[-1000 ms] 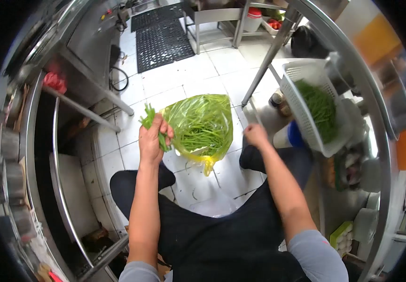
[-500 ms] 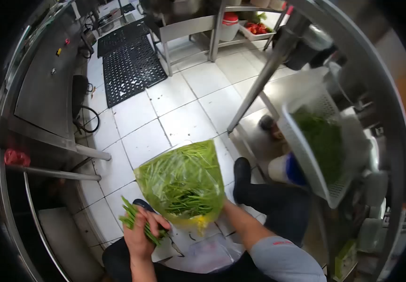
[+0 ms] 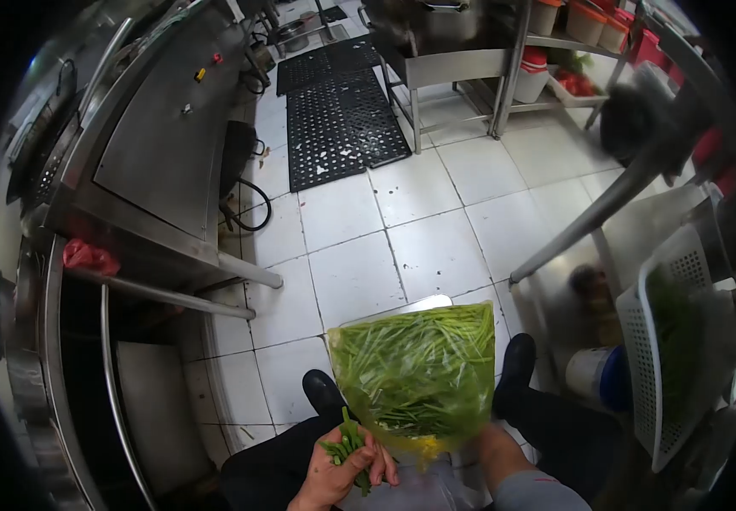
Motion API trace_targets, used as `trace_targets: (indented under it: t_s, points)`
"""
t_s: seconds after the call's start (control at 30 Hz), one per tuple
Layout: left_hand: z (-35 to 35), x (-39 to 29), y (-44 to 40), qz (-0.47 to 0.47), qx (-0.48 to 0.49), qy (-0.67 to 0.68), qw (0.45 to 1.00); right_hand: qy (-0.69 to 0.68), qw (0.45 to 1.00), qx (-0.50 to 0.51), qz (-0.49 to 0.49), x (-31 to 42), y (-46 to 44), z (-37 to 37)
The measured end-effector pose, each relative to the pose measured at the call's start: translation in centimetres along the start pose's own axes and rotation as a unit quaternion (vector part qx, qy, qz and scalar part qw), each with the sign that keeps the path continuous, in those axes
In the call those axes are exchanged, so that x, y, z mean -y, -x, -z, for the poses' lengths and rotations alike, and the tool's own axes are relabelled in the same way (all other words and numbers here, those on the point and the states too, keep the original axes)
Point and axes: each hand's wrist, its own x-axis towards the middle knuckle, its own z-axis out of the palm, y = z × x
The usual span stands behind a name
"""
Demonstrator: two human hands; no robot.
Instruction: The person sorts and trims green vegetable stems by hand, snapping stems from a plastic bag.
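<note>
My left hand (image 3: pixel 344 468) is closed around a small bunch of cut green beans (image 3: pixel 351 443), their ends sticking out above and below the fingers. Just beside it, a clear yellow-green plastic bag (image 3: pixel 415 366) stands between my legs, full of long green beans, with yellow at its lower edge. My right forearm (image 3: pixel 504 464) reaches to the bag's lower right side. The right hand itself is hidden behind the bag, so its fingers do not show. Below the bag lies a sheet of clear plastic (image 3: pixel 445 485), partly in view.
A steel counter (image 3: pixel 155 162) runs along the left, with a red plastic bag (image 3: pixel 91 255) on its lower rail. Right of my leg are a white tub with a blue lid (image 3: pixel 594 375) and a white perforated basket (image 3: pixel 641 366) of greens. Black rubber mats (image 3: pixel 338 128) lie ahead.
The camera view has swung left, so the scene sits further right and lower. My left hand still holds the beans, now closer to the bag's lower left edge.
</note>
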Motion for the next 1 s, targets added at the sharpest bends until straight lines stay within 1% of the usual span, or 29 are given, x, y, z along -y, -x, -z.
trace_targets:
  t_s: [0.13,0.2,0.27,0.33,0.37,0.43,0.47,0.5,0.53,0.57,0.6,0.67,0.7,0.73,0.77,0.83,0.87,0.93,0.97,1.0]
  points:
    - [0.0,0.0,-0.1,-0.009,0.004,0.013,1.0,0.006,1.0,0.0,0.011,-0.5,0.4,0.3]
    - [-0.1,-0.3,-0.2,0.022,0.006,0.002,1.0,0.01,1.0,0.004,0.016,-0.5,0.4,0.7]
    - [-0.1,0.0,-0.2,0.02,-0.007,0.005,1.0,0.015,1.0,0.004,0.023,-0.7,0.8,0.9]
    - [-0.2,0.1,0.0,0.021,-0.02,-0.048,0.998,0.023,0.999,0.002,0.035,-0.9,1.1,1.3]
    - [-0.3,-0.3,0.0,0.028,0.02,-0.057,0.998,0.034,0.998,-0.001,0.049,-1.3,1.6,1.7]
    - [-1.2,-0.8,0.0,0.061,-0.002,-0.117,0.991,0.062,0.994,-0.004,0.088,-2.2,2.3,2.5]
    - [-0.9,1.4,-0.3,0.061,-0.016,-0.068,0.996,0.079,0.991,-0.003,0.11,-2.4,2.5,3.1]
    - [-1.3,0.5,-0.8,0.043,0.021,-0.167,0.985,0.093,0.987,-0.002,0.134,-3.0,3.0,4.0]
    - [-1.9,0.5,-1.0,0.001,0.029,-0.145,0.989,0.107,0.982,-0.001,0.157,-3.8,3.7,5.5]
    - [-1.5,1.5,-1.7,-0.001,0.041,-0.165,0.985,0.118,0.977,0.0,0.179,-4.2,4.3,7.0]
    - [-1.5,0.7,-1.7,-0.036,0.066,-0.156,0.985,0.134,0.971,0.005,0.2,-4.7,5.0,8.6]
    - [-0.9,0.4,-1.6,-0.071,0.05,-0.228,0.97,0.153,0.958,0.025,0.242,-5.2,6.6,12.4]
    - [0.3,2.8,-3.5,-0.143,0.014,-0.274,0.951,0.168,0.949,0.038,0.262,-4.9,7.8,14.3]
    - [0.3,4.0,-4.7,-0.185,-0.009,-0.296,0.937,0.177,0.941,0.058,0.284,-4.7,9.2,16.2]
    - [0.5,5.1,-5.9,-0.225,-0.035,-0.319,0.92,0.192,0.934,0.066,0.293,-4.9,10.4,18.1]
    - [0.9,4.7,-4.6,-0.272,-0.059,-0.412,0.868,0.215,0.917,0.107,0.32,-5.0,13.7,21.5]
    - [1.1,4.9,-4.4,-0.28,-0.078,-0.406,0.866,0.227,0.906,0.128,0.333,-4.9,15.2,23.3]
    - [1.5,6.7,-5.3,-0.33,-0.044,-0.404,0.852,0.246,0.884,0.173,0.357,-4.8,17.7,26.3]
    - [1.5,7.5,-5.9,-0.231,-0.009,-0.34,0.912,0.254,0.871,0.195,0.372,-4.8,18.7,27.6]
    - [1.3,7.1,-4.4,-0.242,-0.015,-0.337,0.91,0.261,0.853,0.216,0.398,-4.8,19.6,28.8]
